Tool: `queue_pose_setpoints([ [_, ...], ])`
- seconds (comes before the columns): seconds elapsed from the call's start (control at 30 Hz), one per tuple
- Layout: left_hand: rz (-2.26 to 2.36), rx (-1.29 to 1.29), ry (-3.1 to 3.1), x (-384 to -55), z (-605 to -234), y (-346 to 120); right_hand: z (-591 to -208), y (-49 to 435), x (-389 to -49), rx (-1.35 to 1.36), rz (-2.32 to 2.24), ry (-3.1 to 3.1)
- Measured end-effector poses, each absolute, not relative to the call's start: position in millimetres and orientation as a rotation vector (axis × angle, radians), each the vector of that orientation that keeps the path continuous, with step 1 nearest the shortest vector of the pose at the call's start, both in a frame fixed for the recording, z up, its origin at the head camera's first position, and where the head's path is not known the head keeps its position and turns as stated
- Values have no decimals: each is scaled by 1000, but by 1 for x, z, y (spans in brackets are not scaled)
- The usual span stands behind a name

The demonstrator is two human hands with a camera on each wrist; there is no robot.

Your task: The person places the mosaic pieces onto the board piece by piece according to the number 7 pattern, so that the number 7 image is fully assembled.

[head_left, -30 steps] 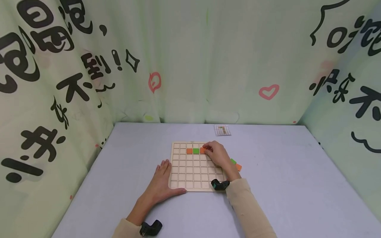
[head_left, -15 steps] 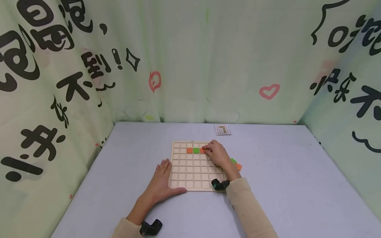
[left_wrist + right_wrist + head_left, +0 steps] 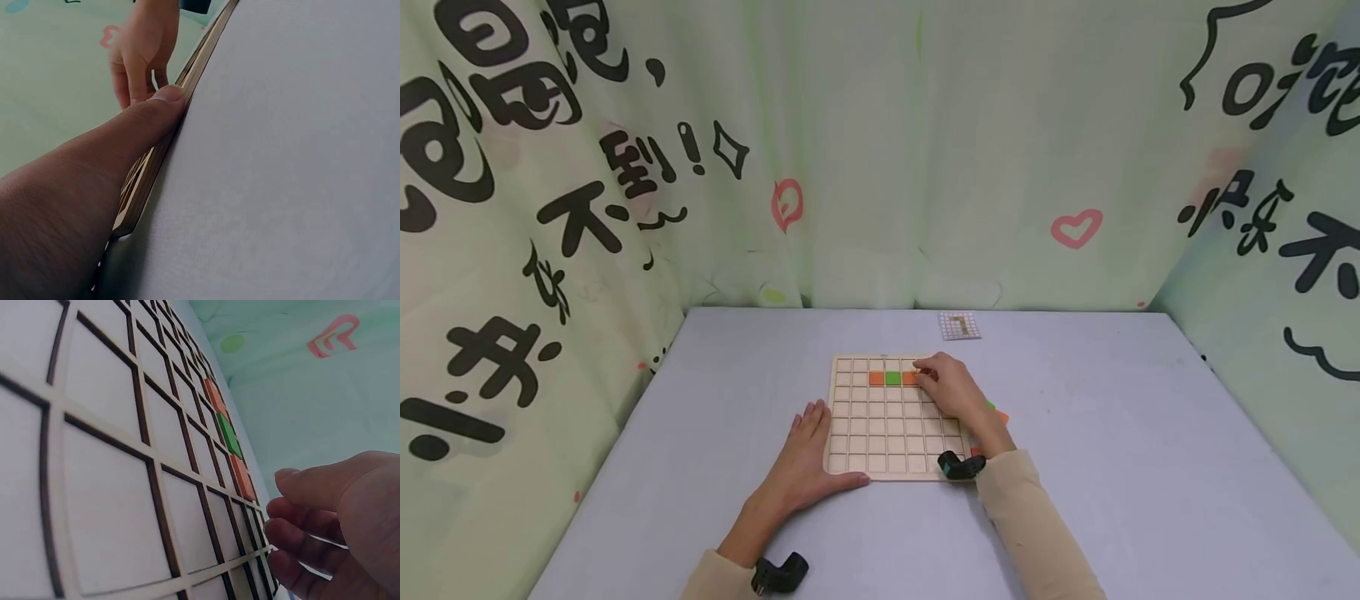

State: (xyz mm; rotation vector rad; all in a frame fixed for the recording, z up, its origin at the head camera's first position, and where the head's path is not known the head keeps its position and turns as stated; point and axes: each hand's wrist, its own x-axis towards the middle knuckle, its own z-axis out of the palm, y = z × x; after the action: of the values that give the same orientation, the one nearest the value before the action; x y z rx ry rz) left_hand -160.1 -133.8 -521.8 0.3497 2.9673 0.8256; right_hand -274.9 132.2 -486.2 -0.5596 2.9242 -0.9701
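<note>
A wooden grid board (image 3: 857, 433) lies on the table. In one row near its far edge sit an orange tile (image 3: 214, 395), a green tile (image 3: 229, 435) and another orange tile (image 3: 242, 477). My right hand (image 3: 951, 387) is over the board's right side, fingertips just right of the nearer orange tile. The right wrist view shows nothing between its thumb and loosely bent fingers. Fingers straight, my left hand (image 3: 808, 462) rests along the board's left edge. Its thumb (image 3: 150, 119) presses along the near edge, around the corner.
Right of the board, partly behind my right forearm, lie loose tiles: an orange one (image 3: 1003, 416) and a bit of green (image 3: 990, 405). A small card with a printed grid (image 3: 960, 326) is near the table's far edge. Patterned curtains (image 3: 865, 167) enclose the table.
My right hand has let go of the nearer orange tile and shifted slightly right, uncovering more of it. The forearm covers more of the loose green tile. The left hand stays put.
</note>
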Motion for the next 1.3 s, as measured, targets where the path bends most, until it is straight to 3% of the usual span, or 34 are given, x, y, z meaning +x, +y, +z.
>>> queue_pose_setpoints([
  [0.43, 817, 355, 2974, -159, -523, -134, -473, 161, -259, -389, -1029, 2924],
  [1.3, 807, 361, 2990, -160, -524, -134, -474, 194, -261, -157, -1048, 2872],
])
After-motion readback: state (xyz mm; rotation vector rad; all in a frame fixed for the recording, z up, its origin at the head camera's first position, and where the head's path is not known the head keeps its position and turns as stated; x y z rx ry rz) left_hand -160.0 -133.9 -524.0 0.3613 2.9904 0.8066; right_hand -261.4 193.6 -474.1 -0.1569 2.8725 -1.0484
